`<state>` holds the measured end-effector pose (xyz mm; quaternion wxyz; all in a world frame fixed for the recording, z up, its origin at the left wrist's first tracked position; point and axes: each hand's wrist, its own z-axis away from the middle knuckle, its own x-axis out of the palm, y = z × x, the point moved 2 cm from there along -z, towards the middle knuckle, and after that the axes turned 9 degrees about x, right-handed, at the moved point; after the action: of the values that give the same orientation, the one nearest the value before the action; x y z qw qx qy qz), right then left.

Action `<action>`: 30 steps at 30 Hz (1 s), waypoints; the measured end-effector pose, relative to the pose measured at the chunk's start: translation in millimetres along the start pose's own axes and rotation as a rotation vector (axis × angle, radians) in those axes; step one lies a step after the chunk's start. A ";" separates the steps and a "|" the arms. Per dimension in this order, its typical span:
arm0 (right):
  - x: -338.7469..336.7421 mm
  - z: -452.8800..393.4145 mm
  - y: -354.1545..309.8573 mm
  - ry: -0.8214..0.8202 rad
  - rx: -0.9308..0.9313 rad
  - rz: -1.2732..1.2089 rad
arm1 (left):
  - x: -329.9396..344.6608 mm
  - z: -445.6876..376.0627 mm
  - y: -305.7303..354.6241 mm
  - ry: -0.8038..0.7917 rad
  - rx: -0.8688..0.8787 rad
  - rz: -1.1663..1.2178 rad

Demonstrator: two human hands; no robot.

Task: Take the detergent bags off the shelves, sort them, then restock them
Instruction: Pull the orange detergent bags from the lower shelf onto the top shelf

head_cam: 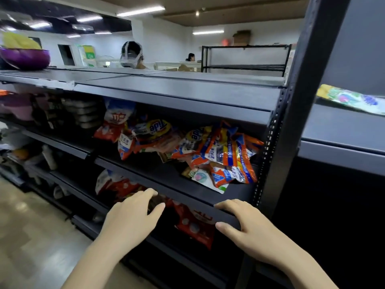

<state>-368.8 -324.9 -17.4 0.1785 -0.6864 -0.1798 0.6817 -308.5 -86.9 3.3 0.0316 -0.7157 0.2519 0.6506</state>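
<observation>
Dark metal store shelves [166,94] hold a messy pile of orange and blue plastic detergent bags [208,151], so both hands reach in empty, the left hand [133,215] loose-fingered toward the red bags [193,224] below, the right hand [245,224] steadying, fingers resting on the shelf edge.

Walls: white, plain [166,38].
Ceiling: dark on the left, brownish on the right, lit by long fluorescent tubes [140,11].
Floor: pale, glossy, reflecting the lights [31,232].
Shelving: dark grey metal shelving [187,94] with a perforated upright [268,151].
Far rack: black wire rack [245,58], a cardboard box [241,37] above it.
Doorway: dark opening [66,54] at far left.
</observation>
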 end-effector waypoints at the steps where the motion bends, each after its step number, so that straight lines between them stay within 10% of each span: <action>1: 2.2 -14.0 -2.0 0.008 0.018 -0.003 | 2.0 -14.1 -8.6 0.009 0.003 0.006; 22: 26.9 -218.6 20.7 0.171 0.722 -0.400 | 84.8 -264.6 -63.7 -0.128 0.339 0.309; 30: 39.5 -252.1 13.5 0.415 0.939 -1.392 | 105.8 -324.7 -56.9 -0.215 0.588 0.469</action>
<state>-116.5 -317.3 -56.7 0.8497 -0.3861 -0.2229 0.2817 14.4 -192.3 -63.8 0.1117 -0.5269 0.5796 0.6114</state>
